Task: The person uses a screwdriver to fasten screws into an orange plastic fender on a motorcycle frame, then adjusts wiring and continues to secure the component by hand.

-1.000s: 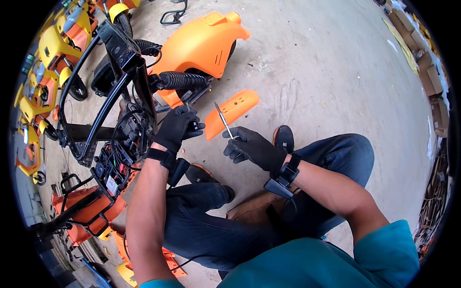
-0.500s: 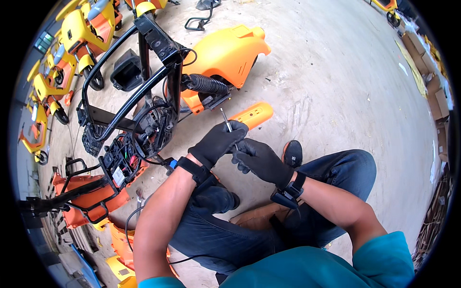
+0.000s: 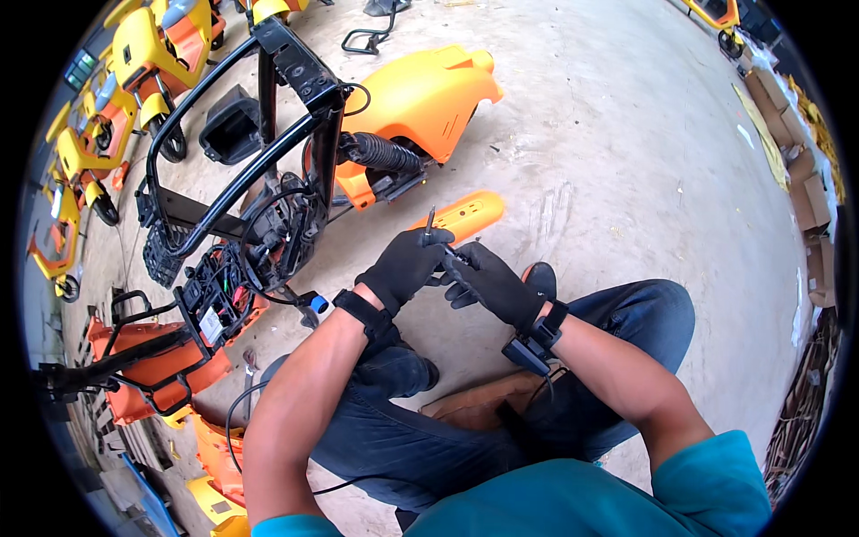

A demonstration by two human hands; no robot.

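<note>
Both my hands wear black gloves and meet in front of my lap. My left hand (image 3: 404,266) is closed around a thin metal rod (image 3: 429,220), whose tip sticks up past the fingers. Close beside it, my right hand (image 3: 492,285) has its fingers pinched together at a small dark piece by the left fingertips; its kind is hidden by the gloves. Just beyond the hands, an orange slotted plastic cover (image 3: 470,215) lies on the floor. To the left stands a stripped scooter with a black tubular frame (image 3: 237,201), exposed wiring (image 3: 219,285) and an orange rear fender (image 3: 416,94).
Orange body panels (image 3: 148,380) lie at the left, near a wrench (image 3: 250,360) on the floor. A black plastic bin-like part (image 3: 234,130) sits behind the frame. Yellow scooters (image 3: 152,54) line the far left. Cardboard boxes (image 3: 805,188) stack along the right.
The rod in my left hand now stands more upright and shows less length. My right hand has turned and moved up, its fingers closer to the left fingertips.
</note>
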